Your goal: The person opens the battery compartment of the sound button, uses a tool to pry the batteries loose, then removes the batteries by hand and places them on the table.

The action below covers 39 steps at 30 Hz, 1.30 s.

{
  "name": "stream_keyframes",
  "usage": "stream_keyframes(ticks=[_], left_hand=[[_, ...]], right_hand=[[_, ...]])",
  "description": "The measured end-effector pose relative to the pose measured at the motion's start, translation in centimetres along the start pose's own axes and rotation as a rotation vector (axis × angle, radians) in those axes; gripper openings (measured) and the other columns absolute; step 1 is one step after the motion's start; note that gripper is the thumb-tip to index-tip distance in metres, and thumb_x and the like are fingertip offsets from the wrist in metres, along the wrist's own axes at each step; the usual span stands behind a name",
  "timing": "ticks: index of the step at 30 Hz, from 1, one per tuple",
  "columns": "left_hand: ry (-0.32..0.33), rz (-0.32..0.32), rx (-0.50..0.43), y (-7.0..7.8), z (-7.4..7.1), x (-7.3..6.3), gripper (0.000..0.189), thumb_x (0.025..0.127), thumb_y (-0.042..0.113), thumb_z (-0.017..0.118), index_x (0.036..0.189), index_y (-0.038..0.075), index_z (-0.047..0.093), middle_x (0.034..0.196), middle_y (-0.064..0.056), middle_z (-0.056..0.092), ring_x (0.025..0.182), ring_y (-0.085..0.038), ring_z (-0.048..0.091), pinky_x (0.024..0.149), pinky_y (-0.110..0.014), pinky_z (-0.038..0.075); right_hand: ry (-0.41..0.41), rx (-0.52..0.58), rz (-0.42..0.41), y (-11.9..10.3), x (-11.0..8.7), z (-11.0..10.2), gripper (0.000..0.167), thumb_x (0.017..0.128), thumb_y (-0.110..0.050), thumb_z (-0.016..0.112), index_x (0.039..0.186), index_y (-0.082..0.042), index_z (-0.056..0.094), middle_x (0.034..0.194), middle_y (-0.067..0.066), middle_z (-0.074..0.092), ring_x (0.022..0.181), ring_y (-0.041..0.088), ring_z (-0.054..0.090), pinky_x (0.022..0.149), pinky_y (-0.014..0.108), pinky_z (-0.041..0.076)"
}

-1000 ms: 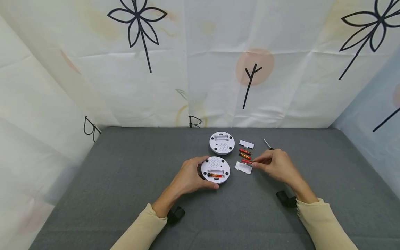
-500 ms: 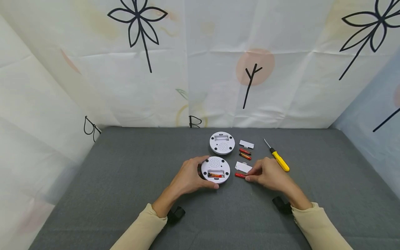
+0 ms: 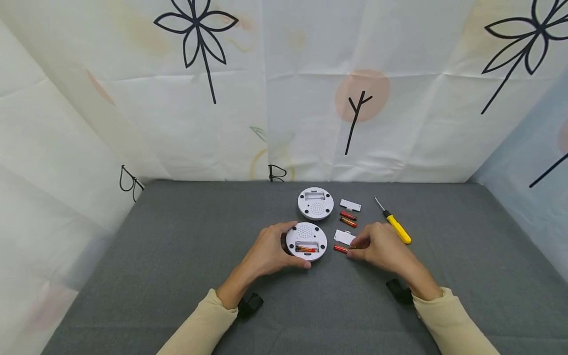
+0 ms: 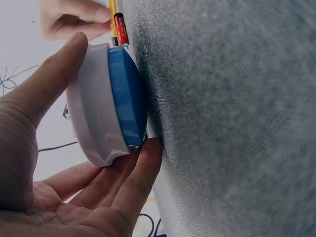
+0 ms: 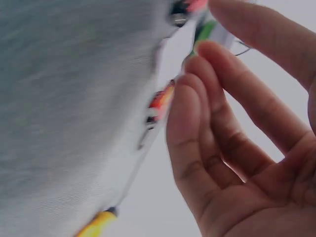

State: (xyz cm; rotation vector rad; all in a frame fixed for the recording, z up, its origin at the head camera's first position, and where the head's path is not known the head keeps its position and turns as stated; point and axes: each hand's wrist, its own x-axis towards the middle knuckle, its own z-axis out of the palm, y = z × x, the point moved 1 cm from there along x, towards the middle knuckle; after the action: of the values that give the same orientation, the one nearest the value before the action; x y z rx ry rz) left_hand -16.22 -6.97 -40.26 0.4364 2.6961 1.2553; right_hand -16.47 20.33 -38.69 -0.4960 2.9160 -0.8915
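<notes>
In the head view my left hand (image 3: 270, 249) grips the rim of a round white battery-powered device (image 3: 306, 231), turned underside up. A battery (image 3: 306, 249) lies in its open compartment, and a blue lower part (image 4: 129, 98) shows in the left wrist view. To the right of it, the thumb and fingertips of my right hand (image 3: 379, 249) are around one end of a red battery (image 3: 340, 249). Its other end sticks out to the left, low over the cloth. Just behind lies a white battery cover (image 3: 344, 237), partly hidden by the fingers.
A second round white device (image 3: 315, 203) stands behind, its battery compartment bare. Beside it lie another battery cover (image 3: 350, 205) and two batteries, one red (image 3: 348, 215) and one dark and orange (image 3: 348, 222). A yellow-handled screwdriver (image 3: 398, 228) lies behind the right hand.
My right hand has brought the red battery toward me and slightly left, from behind the near cover to in front of it. The screwdriver's handle is uncovered. The left hand stays put.
</notes>
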Motion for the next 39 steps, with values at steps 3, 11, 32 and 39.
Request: stream_keyframes(ticks=[3, 11, 32, 39], left_hand=[[-0.001, 0.002, 0.010, 0.0, 0.1, 0.0, 0.095, 0.063, 0.033, 0.099, 0.143, 0.006, 0.056, 0.136, -0.010, 0.061, 0.125, -0.026, 0.055, 0.104, -0.045, 0.044], [0.006, 0.047, 0.038, 0.0, 0.2, 0.1, 0.095, 0.064, 0.034, 0.098, 0.142, 0.002, 0.056, 0.135, -0.013, 0.062, 0.124, -0.029, 0.056, 0.102, -0.047, 0.045], [0.005, 0.088, 0.045, 0.2, 0.2, 0.0, 0.093, 0.064, 0.031, 0.099, 0.142, 0.004, 0.057, 0.135, -0.012, 0.062, 0.123, -0.027, 0.057, 0.102, -0.046, 0.046], [0.007, 0.091, 0.049, 0.2, 0.2, 0.0, 0.094, 0.064, 0.032, 0.099, 0.142, 0.002, 0.056, 0.136, -0.013, 0.062, 0.124, -0.029, 0.057, 0.103, -0.047, 0.045]], right_hand=[[0.083, 0.047, -0.091, -1.1, -0.1, 0.0, 0.016, 0.077, -0.015, 0.090, 0.089, -0.009, 0.082, 0.084, -0.005, 0.069, 0.071, 0.009, 0.058, 0.061, 0.026, 0.047], [0.050, 0.169, -0.333, -4.5, 0.9, 1.9, 0.015, 0.081, -0.010, 0.087, 0.095, -0.010, 0.083, 0.084, -0.009, 0.066, 0.073, 0.011, 0.058, 0.062, 0.024, 0.046], [-0.089, 0.202, -0.367, -5.3, 2.7, 3.7, 0.012, 0.084, -0.010, 0.084, 0.095, -0.009, 0.083, 0.078, -0.008, 0.057, 0.067, 0.004, 0.050, 0.058, 0.023, 0.043], [-0.063, 0.265, -0.342, -5.0, 2.8, 3.9, 0.010, 0.083, -0.009, 0.084, 0.093, -0.011, 0.083, 0.078, -0.009, 0.058, 0.068, 0.005, 0.051, 0.059, 0.023, 0.044]])
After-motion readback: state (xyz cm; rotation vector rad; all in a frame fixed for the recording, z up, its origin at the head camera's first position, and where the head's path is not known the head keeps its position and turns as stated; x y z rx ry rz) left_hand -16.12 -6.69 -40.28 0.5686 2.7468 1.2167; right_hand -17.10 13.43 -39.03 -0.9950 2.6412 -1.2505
